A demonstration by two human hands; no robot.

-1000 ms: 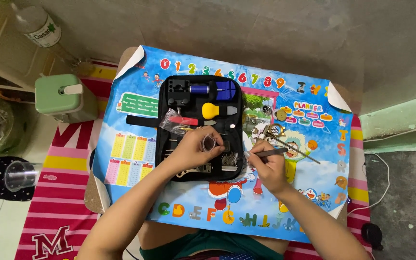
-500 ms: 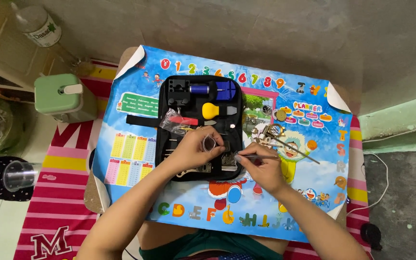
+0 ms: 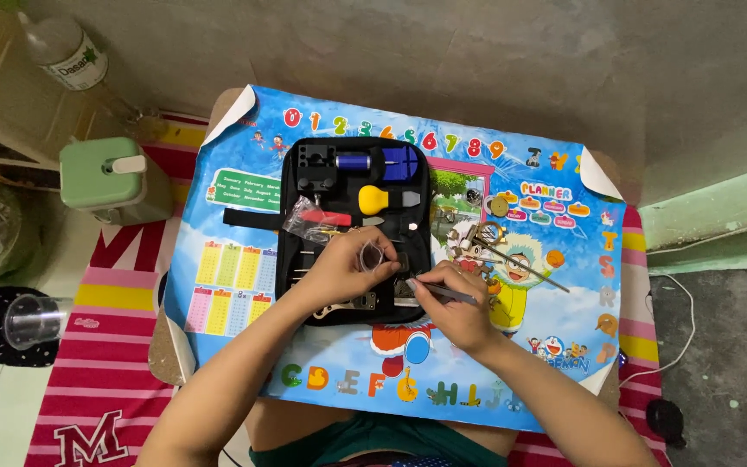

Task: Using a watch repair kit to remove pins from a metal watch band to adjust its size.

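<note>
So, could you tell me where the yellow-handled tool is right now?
In the head view, the yellow-handled tool lies in the open black tool case, upper middle, below the blue tool and above both hands.

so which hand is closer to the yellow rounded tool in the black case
Left. The left hand lies just below the yellow rounded tool in the black case; the right hand sits lower and rightward.

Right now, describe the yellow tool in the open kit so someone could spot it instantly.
Find the black tool case lying open on the colourful poster. In its upper half, just right of centre, sits the yellow-handled tool, the only yellow piece, below the blue ones.
</note>
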